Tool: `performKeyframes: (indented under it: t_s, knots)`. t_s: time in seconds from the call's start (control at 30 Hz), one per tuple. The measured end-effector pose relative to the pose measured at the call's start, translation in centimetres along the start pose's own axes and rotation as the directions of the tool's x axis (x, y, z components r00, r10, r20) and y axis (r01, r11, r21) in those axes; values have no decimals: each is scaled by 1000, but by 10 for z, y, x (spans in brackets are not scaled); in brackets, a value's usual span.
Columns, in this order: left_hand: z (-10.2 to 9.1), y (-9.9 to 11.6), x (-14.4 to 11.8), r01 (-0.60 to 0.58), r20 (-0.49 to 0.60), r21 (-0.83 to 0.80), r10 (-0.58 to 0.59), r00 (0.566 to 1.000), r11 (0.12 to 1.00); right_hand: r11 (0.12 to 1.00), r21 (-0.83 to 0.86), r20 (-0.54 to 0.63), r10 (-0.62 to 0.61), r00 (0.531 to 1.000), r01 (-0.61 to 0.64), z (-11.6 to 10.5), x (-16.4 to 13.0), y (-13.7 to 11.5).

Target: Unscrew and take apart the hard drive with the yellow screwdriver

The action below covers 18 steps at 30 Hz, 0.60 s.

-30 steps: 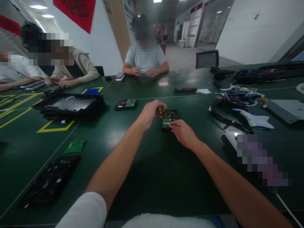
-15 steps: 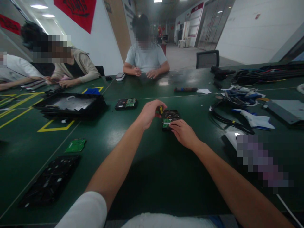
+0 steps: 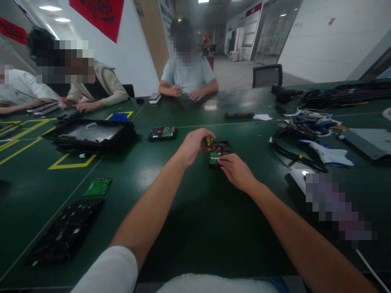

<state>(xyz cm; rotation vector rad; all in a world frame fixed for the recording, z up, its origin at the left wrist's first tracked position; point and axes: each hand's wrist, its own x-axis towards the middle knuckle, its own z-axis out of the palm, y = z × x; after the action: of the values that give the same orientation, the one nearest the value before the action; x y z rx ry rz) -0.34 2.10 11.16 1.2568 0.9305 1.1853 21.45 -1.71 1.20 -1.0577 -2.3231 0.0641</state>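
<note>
A hard drive (image 3: 220,148) with a black body and a green circuit board lies on the dark green table in front of me. My left hand (image 3: 198,143) is closed around a small screwdriver (image 3: 208,141) whose handle is yellow and black, held over the drive's left far side; its tip is hidden. From the right, my right hand (image 3: 236,169) rests its bunched fingers on the near part of the drive and grips its edge. Farther left, a second hard drive (image 3: 162,133) lies with its board facing up.
A loose green circuit board (image 3: 97,186) and a black drive-like panel (image 3: 65,232) lie at the left. Stacked black trays (image 3: 91,132) stand beyond them. Cables (image 3: 308,124), a white-blue glove (image 3: 330,154) and a grey metal box (image 3: 369,142) occupy the right. A person (image 3: 188,75) sits opposite.
Almost nothing differs. The screwdriver's handle has shifted very slightly in my left hand, while my right hand and the hard drive stay in place.
</note>
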Motion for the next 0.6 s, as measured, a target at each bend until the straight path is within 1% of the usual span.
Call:
performKeyframes:
  t_s: [0.17, 0.23, 0.33, 0.4, 0.47, 0.53, 0.6]
  knots:
    - [4, -1, -2, 92, 19, -142, -90, 996, 986, 1000, -5, 7, -3, 1000, 3, -1, 0, -1]
    - [4, -2, -1, 109, 22, -162, -107, 994, 981, 1000, -8, 8, 4, 1000, -4, -1, 0, -1]
    - [3, -2, 0, 68, 22, -104, -66, 998, 992, 1000, -12, 9, 10, 1000, -10, -1, 0, -1]
    - [1, -1, 0, 8, -6, -18, -8, 1000, 1000, 1000, -15, 9, 11, 1000, -11, -1, 0, 0]
    - [0, 1, 0, -29, -32, 49, 31, 999, 998, 1000, -19, 13, 11, 1000, -11, -1, 0, 0]
    - [0, 3, -1, -27, -22, 58, 28, 999, 998, 1000, -20, 11, 7, 1000, -6, -1, 0, 0]
    - [2, 4, -3, 7, 13, 10, -7, 1000, 1000, 1000, -19, 5, -2, 1000, 2, -1, 0, -1]
